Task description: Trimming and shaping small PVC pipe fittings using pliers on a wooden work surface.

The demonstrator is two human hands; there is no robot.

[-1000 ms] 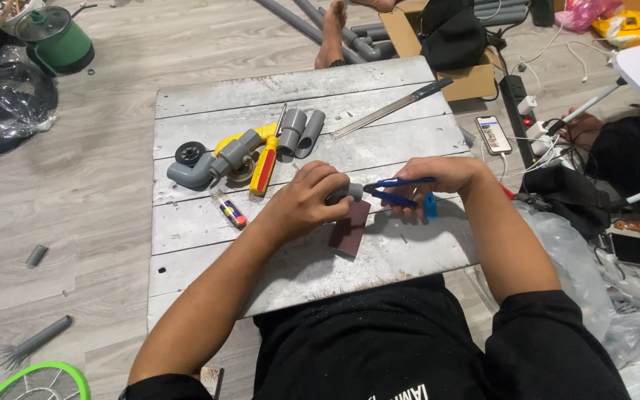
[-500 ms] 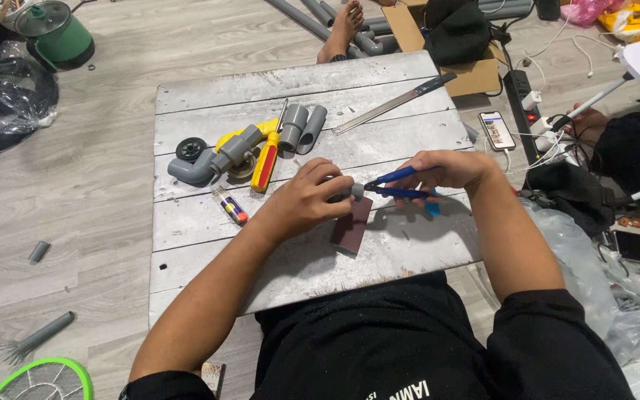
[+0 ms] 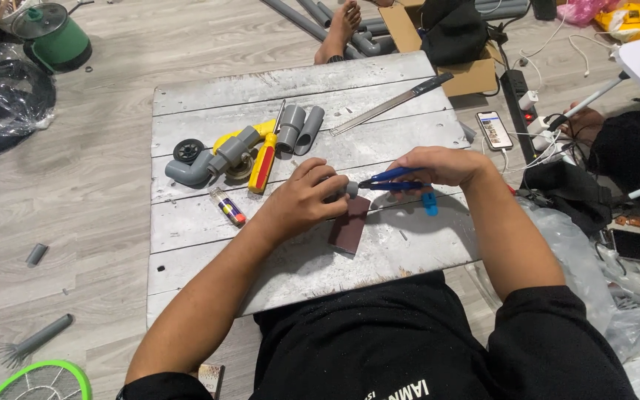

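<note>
Head view: left hand (image 3: 301,201) grips a small grey fitting (image 3: 350,190), seemingly a pipe piece, touching blue pliers (image 3: 394,180) clasped in the right hand (image 3: 438,164). Brown block (image 3: 350,225) lies just beneath on the board (image 3: 209,230); pipes (image 3: 299,129) sit behind.

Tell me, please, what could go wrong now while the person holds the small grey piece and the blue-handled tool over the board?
The left hand pinches the small grey piece right at the tip of the blue-handled tool held by the right hand, so a slip could nick fingers. If dropped, the piece might roll off the board.
</note>
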